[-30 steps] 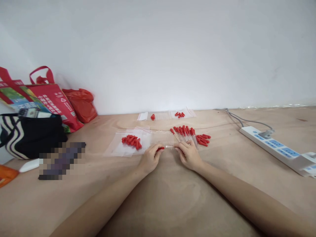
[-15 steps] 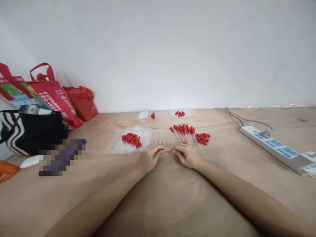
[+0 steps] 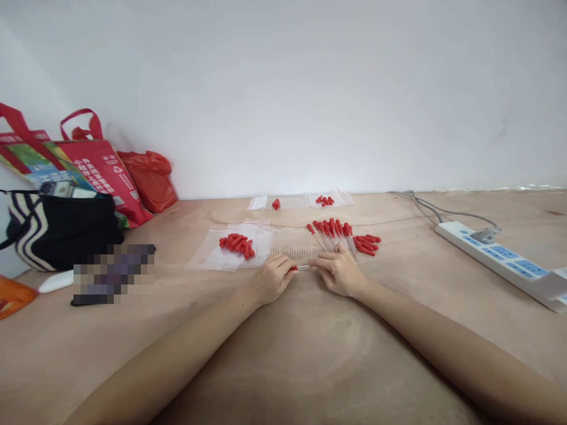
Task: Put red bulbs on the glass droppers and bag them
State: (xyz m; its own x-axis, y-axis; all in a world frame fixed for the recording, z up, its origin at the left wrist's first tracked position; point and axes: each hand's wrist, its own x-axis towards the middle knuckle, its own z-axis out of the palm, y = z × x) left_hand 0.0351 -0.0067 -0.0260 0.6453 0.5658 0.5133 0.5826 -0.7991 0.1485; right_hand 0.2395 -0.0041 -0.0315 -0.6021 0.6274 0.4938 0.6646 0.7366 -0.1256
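Note:
My left hand [image 3: 275, 278] is closed on a red rubber bulb [image 3: 294, 268], whose end shows at the fingertips. A thin glass dropper tube [image 3: 303, 267] runs from the bulb to my right hand [image 3: 339, 271], which pinches its other end. The tube lies level, joined to or touching the bulb; I cannot tell how deep it sits. Just behind my hands is a row of clear glass tubes [image 3: 290, 242]. Droppers with red bulbs [image 3: 332, 227] lie fanned out beyond my right hand. A pile of loose red bulbs [image 3: 237, 243] rests on clear plastic bags [image 3: 208, 251] to the left.
More loose red bulbs [image 3: 367, 244] lie right of the fan. Farther back sit another bag with small red bulbs [image 3: 325, 200] and tubes. A white power strip [image 3: 500, 257] with cable is at right. Shopping bags [image 3: 101, 171], a black bag [image 3: 66, 230] and a blurred-out dark object [image 3: 115, 274] are at left.
Both hands keep their hold on the bulb and tube, with only a slight shift. The whole view has moved a little.

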